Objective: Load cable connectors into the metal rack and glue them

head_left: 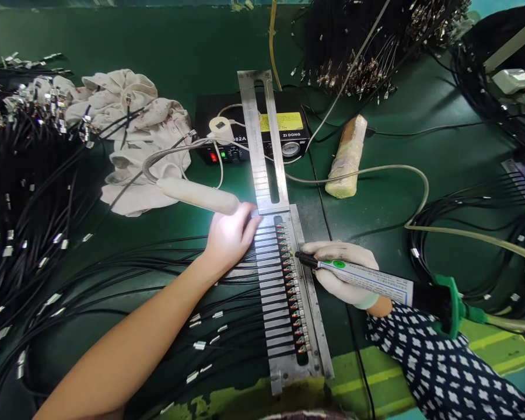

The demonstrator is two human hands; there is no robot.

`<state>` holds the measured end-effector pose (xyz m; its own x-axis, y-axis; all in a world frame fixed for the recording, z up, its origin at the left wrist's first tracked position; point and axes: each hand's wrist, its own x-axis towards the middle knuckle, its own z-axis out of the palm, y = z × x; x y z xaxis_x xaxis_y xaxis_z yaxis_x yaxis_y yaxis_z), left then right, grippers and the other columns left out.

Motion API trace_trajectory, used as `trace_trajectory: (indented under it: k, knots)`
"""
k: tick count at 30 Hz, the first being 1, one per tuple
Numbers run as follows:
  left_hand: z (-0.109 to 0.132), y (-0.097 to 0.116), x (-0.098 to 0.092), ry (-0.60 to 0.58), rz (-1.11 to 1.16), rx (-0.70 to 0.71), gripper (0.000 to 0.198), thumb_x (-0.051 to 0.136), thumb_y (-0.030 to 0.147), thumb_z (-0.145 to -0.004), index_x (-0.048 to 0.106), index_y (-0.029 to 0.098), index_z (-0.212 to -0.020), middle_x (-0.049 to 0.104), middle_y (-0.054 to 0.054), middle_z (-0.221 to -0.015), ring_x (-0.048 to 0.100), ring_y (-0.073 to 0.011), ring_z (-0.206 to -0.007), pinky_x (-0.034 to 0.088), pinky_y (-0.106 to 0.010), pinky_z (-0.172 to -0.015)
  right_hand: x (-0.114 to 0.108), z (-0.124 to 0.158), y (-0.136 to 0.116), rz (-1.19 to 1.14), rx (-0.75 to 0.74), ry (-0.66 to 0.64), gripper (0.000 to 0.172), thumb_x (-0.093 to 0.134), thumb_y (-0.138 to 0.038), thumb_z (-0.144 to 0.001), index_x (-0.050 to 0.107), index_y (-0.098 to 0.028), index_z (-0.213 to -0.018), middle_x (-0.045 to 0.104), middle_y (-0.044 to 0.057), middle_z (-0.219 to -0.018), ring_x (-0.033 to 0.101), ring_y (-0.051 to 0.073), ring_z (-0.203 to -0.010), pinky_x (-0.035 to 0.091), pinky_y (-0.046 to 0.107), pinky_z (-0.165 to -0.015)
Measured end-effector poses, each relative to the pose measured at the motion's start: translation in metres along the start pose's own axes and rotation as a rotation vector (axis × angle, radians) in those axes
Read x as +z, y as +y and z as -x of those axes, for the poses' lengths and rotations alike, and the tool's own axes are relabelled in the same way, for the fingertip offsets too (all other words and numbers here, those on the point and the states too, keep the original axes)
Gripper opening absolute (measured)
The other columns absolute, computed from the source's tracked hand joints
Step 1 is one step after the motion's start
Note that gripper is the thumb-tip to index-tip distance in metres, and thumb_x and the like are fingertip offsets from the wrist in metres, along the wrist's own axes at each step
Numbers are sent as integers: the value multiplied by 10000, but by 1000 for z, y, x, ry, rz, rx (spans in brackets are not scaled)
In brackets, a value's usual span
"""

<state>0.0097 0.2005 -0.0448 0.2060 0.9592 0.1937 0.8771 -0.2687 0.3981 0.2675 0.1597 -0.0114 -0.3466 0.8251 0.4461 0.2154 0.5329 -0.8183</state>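
Note:
My left hand [231, 233] is bare and grips the upper left edge of a slotted metal fixture [277, 364], its thumb and fingers at the metal; a white lamp partly covers it. Black cables [240, 286] lie side by side in the fixture's slots, their stripped ends and small metal connectors [296, 298] lined up along the right. In a white glove, my right hand [352, 274] is closed around a dispensing syringe [367, 281] with a green cap and a hose. The syringe's tip points left, close to the connectors in the upper part of the row.
Another slotted metal bar [258, 140] leans across a black dispenser box [205, 125]. The lamp [201, 195] hangs over my left hand. Cable bundles [26, 157] and a crumpled cloth [135, 140] lie left. A wrapped block [347, 157] and coiled cables [413, 254] are right.

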Motion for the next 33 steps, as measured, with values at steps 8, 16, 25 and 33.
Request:
trace_trajectory:
  k: [8,16,25,33]
  knots:
    - [0,1,-1,10,8,6,256,461,376,-971,617,175,-996,628,-41,-793,585,-220,-799,408,-334,-738,0,0,1,9,-18,-2,149,726,-156,-788,671,-197,-920,758,88,-1004,747,222,-873,638,322,-768]
    - [0,1,-1,4,3,-1,241,465,366,-967,613,179,-997,626,-40,-784,588,-221,-805,409,-335,-745,0,0,1,-7,2,-1,148,730,-165,-788,677,-195,-922,756,96,-1005,744,230,-885,637,335,-781]
    - [0,0,-1,-6,3,0,258,447,379,-973,611,183,-1008,627,-45,-799,586,-223,-804,408,-337,-742,-1,1,2,-13,20,-1,163,726,-157,-785,667,-205,-929,756,86,-1017,743,230,-893,636,345,-791]
    - [-1,2,-2,-13,-2,-18,248,458,375,-967,610,183,-1002,634,-44,-798,586,-227,-814,403,-340,-735,0,-1,2,-19,40,4,150,725,-175,-795,681,-201,-936,754,89,-1025,742,230,-893,633,347,-797]
